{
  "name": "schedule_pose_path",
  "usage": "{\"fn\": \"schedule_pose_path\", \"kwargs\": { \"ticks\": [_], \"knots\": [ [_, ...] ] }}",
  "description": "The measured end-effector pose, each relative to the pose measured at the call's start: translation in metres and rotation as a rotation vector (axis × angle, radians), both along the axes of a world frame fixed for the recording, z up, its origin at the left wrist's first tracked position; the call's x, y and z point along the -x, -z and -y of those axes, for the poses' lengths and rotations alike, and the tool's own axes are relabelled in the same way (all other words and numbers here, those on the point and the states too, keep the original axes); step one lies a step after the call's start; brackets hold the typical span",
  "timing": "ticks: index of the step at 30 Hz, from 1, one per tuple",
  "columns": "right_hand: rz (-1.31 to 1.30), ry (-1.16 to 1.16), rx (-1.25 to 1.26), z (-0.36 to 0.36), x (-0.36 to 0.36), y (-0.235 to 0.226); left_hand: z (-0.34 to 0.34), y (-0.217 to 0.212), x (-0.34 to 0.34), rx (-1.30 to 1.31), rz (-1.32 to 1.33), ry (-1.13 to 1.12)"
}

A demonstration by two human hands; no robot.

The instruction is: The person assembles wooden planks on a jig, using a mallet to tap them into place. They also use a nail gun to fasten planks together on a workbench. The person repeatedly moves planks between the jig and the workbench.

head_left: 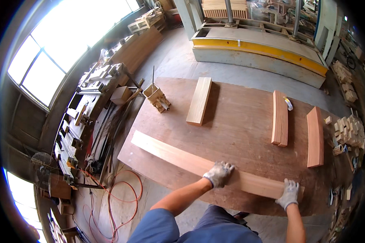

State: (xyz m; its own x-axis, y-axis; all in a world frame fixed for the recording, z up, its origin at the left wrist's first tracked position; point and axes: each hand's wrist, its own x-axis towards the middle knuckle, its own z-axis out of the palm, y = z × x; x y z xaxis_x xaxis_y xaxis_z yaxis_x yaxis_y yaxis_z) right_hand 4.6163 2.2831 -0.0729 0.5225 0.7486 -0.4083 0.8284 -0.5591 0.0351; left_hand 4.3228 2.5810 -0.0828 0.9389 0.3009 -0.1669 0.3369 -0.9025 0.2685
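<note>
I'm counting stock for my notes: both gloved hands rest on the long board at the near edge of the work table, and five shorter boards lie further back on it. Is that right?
Not quite. The head view shows three shorter boards further back, not five: one left of centre, a stacked one, and one at the right. The rest holds: left hand and right hand rest on the long board on the work table.

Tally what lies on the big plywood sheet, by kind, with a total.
Long plank under both gloved hands: 1
Short boards: 3, one at the far middle, a stacked one, one at the right
Small wooden block assembly: 1
Small white-and-yellow object: 1
Total: 6
</note>
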Motion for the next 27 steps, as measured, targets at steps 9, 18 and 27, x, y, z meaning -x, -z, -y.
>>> {"fn": "schedule_pose_path", "kwargs": {
  "ticks": [9, 18, 27],
  "knots": [
    [-0.043, 0.031, -0.069, 0.028, 0.022, 0.000, -0.052, -0.006, 0.007, 0.323, 0.083, -0.172],
    [0.036, 0.027, -0.029, 0.041, 0.017, 0.021, -0.238, 0.020, -0.014, -0.078, 0.131, -1.239],
    [0.125, -0.110, -0.083, 0.024, 0.023, -0.006, -0.226, 0.039, -0.014, 0.166, 0.056, -1.308]
  ]
}}
